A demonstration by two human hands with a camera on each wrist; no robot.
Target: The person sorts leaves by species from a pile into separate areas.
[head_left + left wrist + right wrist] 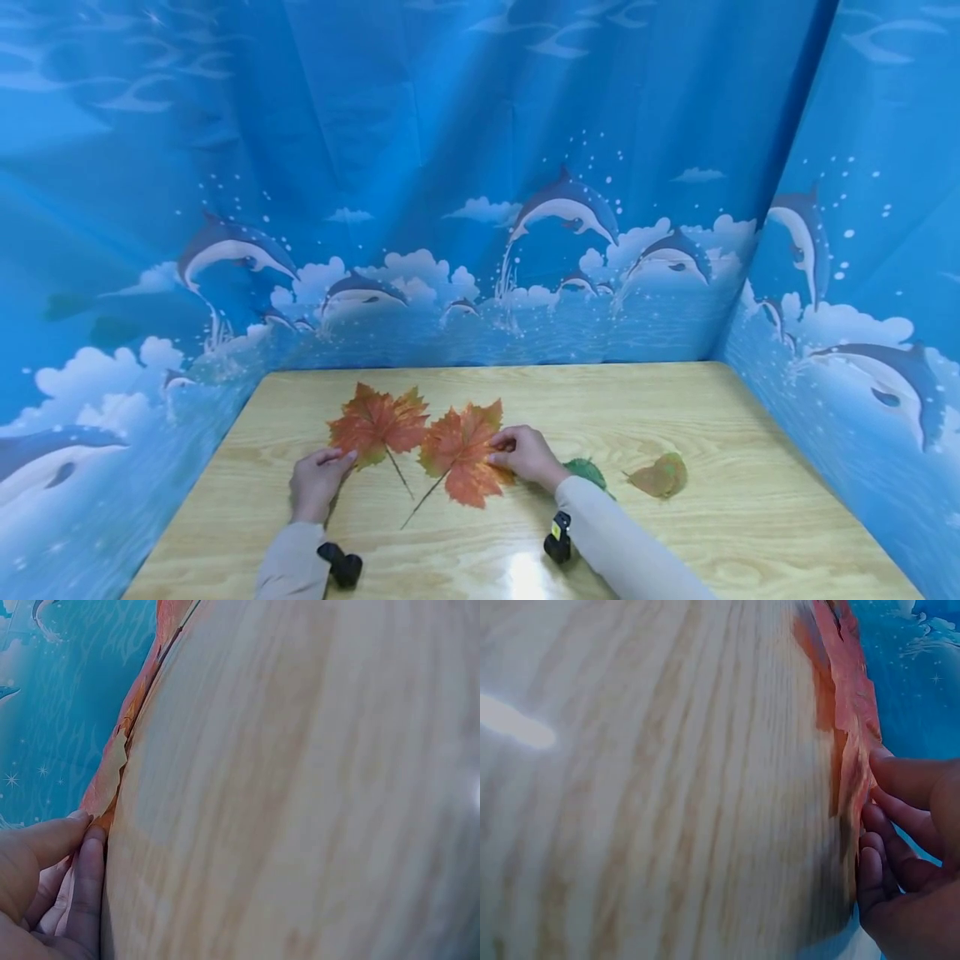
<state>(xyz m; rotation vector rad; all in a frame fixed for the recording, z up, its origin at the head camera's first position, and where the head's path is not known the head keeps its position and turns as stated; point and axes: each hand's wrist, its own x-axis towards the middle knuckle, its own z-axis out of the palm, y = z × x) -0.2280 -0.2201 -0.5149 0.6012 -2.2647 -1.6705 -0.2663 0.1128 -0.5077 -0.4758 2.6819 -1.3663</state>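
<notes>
Two orange-red maple leaves with dark stems lie side by side in the head view, their edges meeting. My left hand [318, 483] pinches the lower left edge of the left maple leaf [381, 423] between thumb and fingers, as the left wrist view shows close up on the leaf edge [112, 776]. At the right edge of the right maple leaf [463, 450], my right hand [528, 454] pinches it with thumb and forefinger. The right wrist view shows that leaf [853, 697] close over the tabletop, the other fingers curled beneath the thumb.
A green leaf [587, 473] lies partly hidden behind my right wrist. Farther right is a brownish-green leaf [662, 476] on the wood-grain table [750, 533]. A blue curtain [450, 125] printed with dolphins rises along the table's back and sides.
</notes>
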